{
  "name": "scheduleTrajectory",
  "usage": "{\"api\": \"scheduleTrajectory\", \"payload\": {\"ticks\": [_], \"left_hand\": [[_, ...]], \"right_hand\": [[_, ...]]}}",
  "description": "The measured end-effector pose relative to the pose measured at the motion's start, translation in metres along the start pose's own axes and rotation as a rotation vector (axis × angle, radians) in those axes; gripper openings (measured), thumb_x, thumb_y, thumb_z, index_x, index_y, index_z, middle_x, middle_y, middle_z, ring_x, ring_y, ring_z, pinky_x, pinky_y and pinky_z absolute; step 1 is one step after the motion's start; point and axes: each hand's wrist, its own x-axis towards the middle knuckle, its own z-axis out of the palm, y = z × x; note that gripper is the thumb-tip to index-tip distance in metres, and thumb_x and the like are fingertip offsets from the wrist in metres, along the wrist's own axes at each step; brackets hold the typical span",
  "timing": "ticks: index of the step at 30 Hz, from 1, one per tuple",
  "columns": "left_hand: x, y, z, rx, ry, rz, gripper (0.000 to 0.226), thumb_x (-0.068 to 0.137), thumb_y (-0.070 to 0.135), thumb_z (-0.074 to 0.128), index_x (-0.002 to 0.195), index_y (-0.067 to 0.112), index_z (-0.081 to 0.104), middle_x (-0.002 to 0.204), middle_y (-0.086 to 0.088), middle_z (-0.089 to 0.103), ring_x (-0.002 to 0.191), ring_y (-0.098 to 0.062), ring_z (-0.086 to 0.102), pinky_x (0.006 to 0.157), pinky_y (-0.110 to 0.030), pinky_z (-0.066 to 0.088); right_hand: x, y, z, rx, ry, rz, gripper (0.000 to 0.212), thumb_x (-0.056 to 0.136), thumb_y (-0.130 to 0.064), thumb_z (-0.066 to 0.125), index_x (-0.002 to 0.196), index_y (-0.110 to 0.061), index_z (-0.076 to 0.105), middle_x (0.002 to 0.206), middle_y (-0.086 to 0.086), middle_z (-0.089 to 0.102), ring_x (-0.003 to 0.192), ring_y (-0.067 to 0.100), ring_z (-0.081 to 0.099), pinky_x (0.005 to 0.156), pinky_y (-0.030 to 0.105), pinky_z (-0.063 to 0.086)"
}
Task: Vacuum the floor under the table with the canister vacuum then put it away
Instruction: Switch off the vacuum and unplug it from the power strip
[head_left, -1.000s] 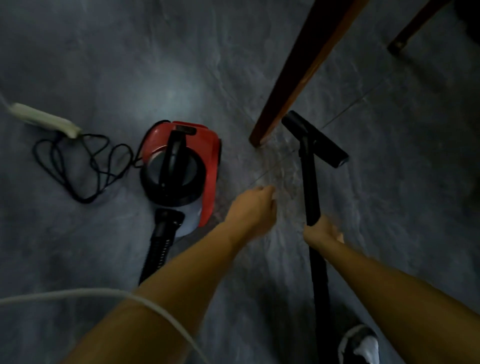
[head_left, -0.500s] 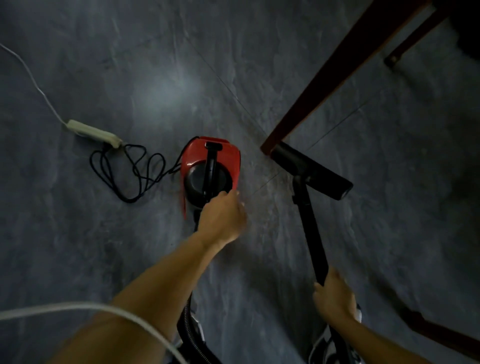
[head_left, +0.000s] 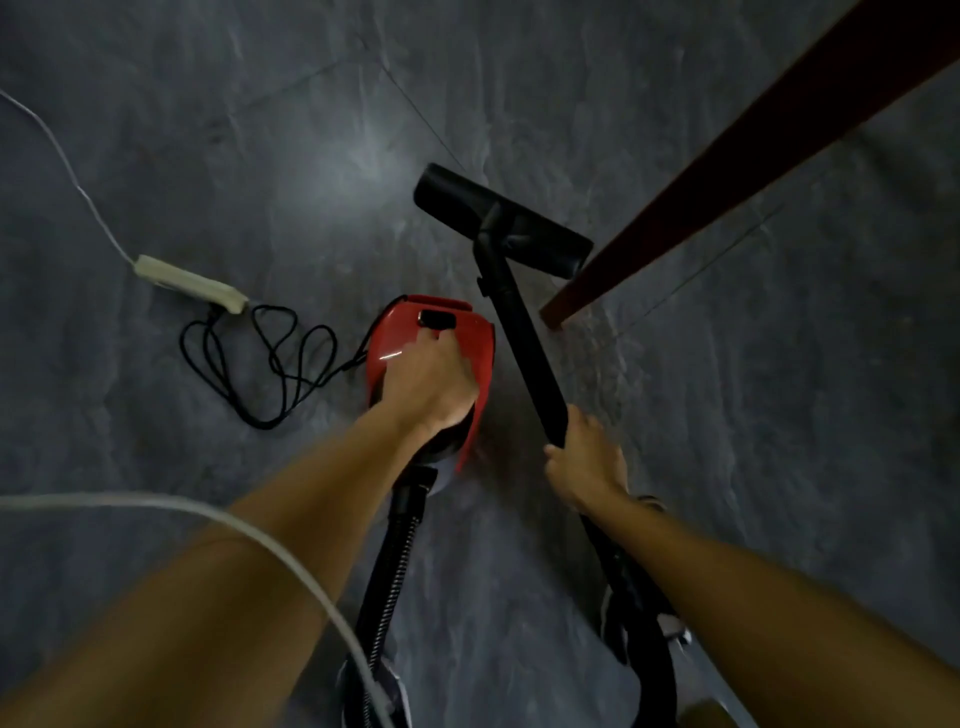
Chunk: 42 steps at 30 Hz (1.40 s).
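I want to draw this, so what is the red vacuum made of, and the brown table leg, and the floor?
The red vacuum looks like shiny hard plastic: a bright glint streaks its shell. The table leg seems to be dark reddish-brown wood with a smooth, dull finish, though the dim light leaves that open. The floor looks like grey stone or stone-look tile: cloudy veining, thin joint lines, a soft sheen.

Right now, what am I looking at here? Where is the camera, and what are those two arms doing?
The camera sits on a person's head, looking down at their own bare arms. The left hand rests on top of a red vacuum on the grey floor. The right hand grips the black wand, whose nozzle lies beside a wooden table leg. The vacuum's black cord runs to a white power strip.
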Motion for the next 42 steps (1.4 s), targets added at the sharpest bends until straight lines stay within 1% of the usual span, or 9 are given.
{"api": "scheduleTrajectory", "payload": {"ticks": [9,14,22,25,28,30,34,39,42], "left_hand": [[0.106,0.006,0.040,0.397,-0.190,-0.073,0.053,0.093,0.035,0.040,0.133,0.001,0.041,0.139,-0.021,0.043,0.128,-0.038,0.040,0.107,-0.052,0.032],[0.118,0.002,0.071,0.573,-0.245,-0.143,0.072,0.095,0.051,0.033,0.141,-0.004,0.030,0.146,-0.024,0.035,0.135,-0.038,0.033,0.111,-0.048,0.029],[0.122,0.014,0.070,0.556,-0.327,-0.176,0.073,0.097,0.045,0.028,0.146,-0.007,0.013,0.156,-0.025,0.012,0.144,-0.039,0.014,0.116,-0.047,0.017],[0.128,0.017,0.060,0.457,-0.370,-0.203,0.071,0.094,0.045,0.034,0.144,-0.004,0.025,0.153,-0.025,0.021,0.142,-0.040,0.020,0.117,-0.050,0.015],[0.118,0.013,0.058,0.350,-0.240,-0.186,0.053,0.091,0.037,0.040,0.127,-0.001,0.048,0.135,-0.021,0.049,0.126,-0.035,0.044,0.113,-0.052,0.022],[0.105,0.007,0.062,0.348,-0.136,-0.147,0.039,0.091,0.030,0.041,0.118,0.003,0.052,0.122,-0.016,0.057,0.115,-0.031,0.052,0.110,-0.050,0.028],[0.096,-0.001,0.069,0.385,-0.045,-0.066,0.047,0.095,0.031,0.038,0.131,0.003,0.044,0.133,-0.016,0.051,0.127,-0.032,0.044,0.111,-0.049,0.028],[0.085,-0.003,0.068,0.328,0.054,-0.008,0.039,0.094,0.030,0.040,0.122,0.005,0.050,0.121,-0.013,0.059,0.117,-0.030,0.051,0.107,-0.047,0.034],[0.072,-0.009,0.069,0.272,0.085,0.007,0.045,0.097,0.033,0.036,0.131,0.004,0.045,0.130,-0.014,0.055,0.123,-0.029,0.047,0.110,-0.046,0.031]], "right_hand": [[0.117,0.007,0.011,0.002,-0.062,-0.069,0.049,0.092,-0.026,0.060,0.136,-0.013,0.044,0.130,0.012,0.054,0.113,0.031,0.059,0.091,0.040,0.051],[0.145,0.006,0.027,-0.029,-0.091,-0.092,0.047,0.093,-0.027,0.058,0.134,-0.009,0.045,0.133,0.013,0.052,0.119,0.030,0.056,0.093,0.038,0.047],[0.156,-0.005,0.035,0.000,-0.117,-0.081,0.044,0.093,-0.026,0.058,0.133,-0.013,0.046,0.130,0.012,0.052,0.113,0.030,0.058,0.092,0.038,0.051],[0.153,-0.006,0.029,0.011,-0.117,-0.075,0.044,0.093,-0.025,0.058,0.134,-0.013,0.045,0.132,0.011,0.051,0.113,0.029,0.058,0.092,0.037,0.050],[0.150,-0.006,0.024,0.010,-0.089,-0.069,0.044,0.093,-0.024,0.057,0.134,-0.011,0.045,0.132,0.011,0.051,0.114,0.028,0.058,0.090,0.035,0.049],[0.152,-0.009,0.023,0.009,-0.069,-0.052,0.044,0.094,-0.023,0.057,0.134,-0.010,0.045,0.132,0.011,0.052,0.113,0.027,0.059,0.088,0.035,0.048],[0.160,-0.016,0.023,0.018,-0.048,-0.033,0.044,0.092,-0.025,0.059,0.132,-0.009,0.048,0.127,0.012,0.055,0.110,0.029,0.060,0.086,0.038,0.053],[0.169,-0.022,0.028,-0.001,-0.035,-0.018,0.044,0.090,-0.023,0.060,0.130,-0.008,0.050,0.125,0.012,0.058,0.109,0.031,0.061,0.084,0.040,0.055],[0.167,-0.025,0.031,-0.010,-0.023,0.019,0.047,0.091,-0.020,0.061,0.134,-0.010,0.047,0.128,0.013,0.056,0.112,0.031,0.060,0.086,0.041,0.054]]}}
